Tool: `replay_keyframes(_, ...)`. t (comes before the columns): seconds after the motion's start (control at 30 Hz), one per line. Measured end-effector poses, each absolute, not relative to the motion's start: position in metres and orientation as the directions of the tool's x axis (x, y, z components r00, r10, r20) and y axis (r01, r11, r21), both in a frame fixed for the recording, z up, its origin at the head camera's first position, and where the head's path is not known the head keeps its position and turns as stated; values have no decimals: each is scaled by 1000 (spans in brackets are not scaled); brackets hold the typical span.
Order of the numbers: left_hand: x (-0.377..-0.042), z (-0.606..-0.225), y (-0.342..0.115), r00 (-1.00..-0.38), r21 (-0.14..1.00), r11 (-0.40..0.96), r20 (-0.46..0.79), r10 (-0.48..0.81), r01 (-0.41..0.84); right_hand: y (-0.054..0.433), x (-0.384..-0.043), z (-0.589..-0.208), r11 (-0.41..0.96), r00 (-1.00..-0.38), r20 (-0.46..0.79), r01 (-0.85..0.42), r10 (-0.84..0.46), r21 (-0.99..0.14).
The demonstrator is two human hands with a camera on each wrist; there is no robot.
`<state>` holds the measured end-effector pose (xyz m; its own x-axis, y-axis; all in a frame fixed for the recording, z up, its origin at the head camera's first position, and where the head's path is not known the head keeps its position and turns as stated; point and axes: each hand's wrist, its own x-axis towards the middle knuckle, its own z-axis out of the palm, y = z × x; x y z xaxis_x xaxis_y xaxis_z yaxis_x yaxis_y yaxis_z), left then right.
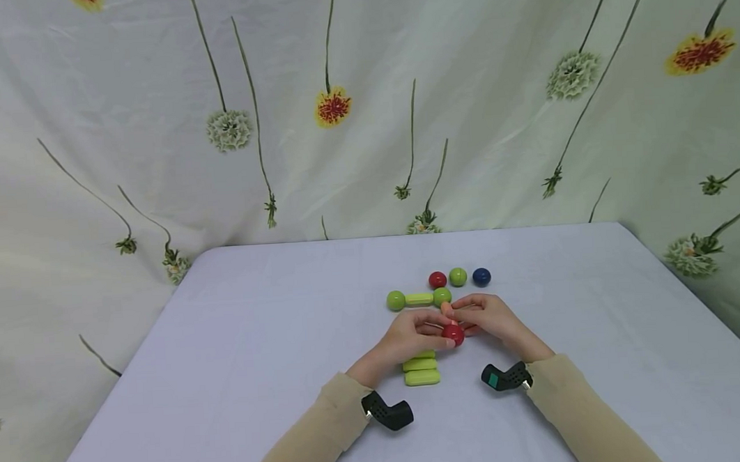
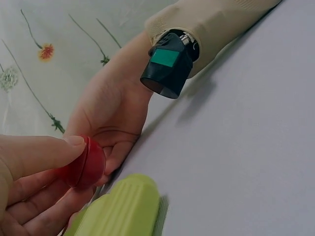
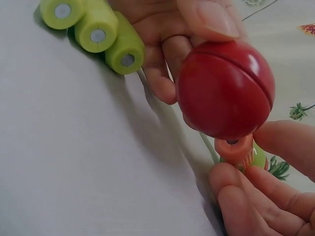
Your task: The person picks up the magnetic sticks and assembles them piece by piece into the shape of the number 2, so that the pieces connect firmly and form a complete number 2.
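Note:
A glossy red ball (image 1: 453,335) is pinched between the thumb and fingers of my left hand (image 1: 416,332). Thumb and fingertips of my right hand (image 1: 489,315) hold an orange rod (image 3: 235,151) with a small dark disc at its end. The red ball (image 3: 224,91) meets that end in the right wrist view. Past the rod's far end lies a green ball (image 1: 442,296), joined by a light-green rod (image 1: 419,299) to another green ball (image 1: 395,300). Beneath my left hand, three light-green rods (image 1: 422,377) lie side by side, with grey discs in their ends.
Behind the hands, a loose red ball (image 1: 437,280), a green ball (image 1: 457,276) and a dark blue ball (image 1: 482,277) stand in a row. All lie on a white-covered table (image 1: 256,334). A flower-printed cloth (image 1: 366,154) hangs behind it. Each wrist carries a black camera (image 1: 388,413).

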<state>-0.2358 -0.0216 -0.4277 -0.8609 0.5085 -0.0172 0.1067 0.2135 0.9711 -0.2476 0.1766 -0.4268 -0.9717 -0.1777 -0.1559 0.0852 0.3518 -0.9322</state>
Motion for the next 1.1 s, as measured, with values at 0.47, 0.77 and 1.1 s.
replay_keyframes(0.47, -237, -432, -21, -867, 968, 226, -21, 498, 106, 176, -248, -429, 363, -971, -150, 74, -186, -929)
replay_keyframes(0.77, -236, -434, -21, -866, 965, 220, 13, 500, 141, 176, -247, -429, 348, -969, -154, 80, -191, -934)
replay_keyframes(1.1, -236, -435, -21, -871, 959, 231, 28, 490, 162, 176, -247, -430, 346, -970, -142, 67, -195, -936)
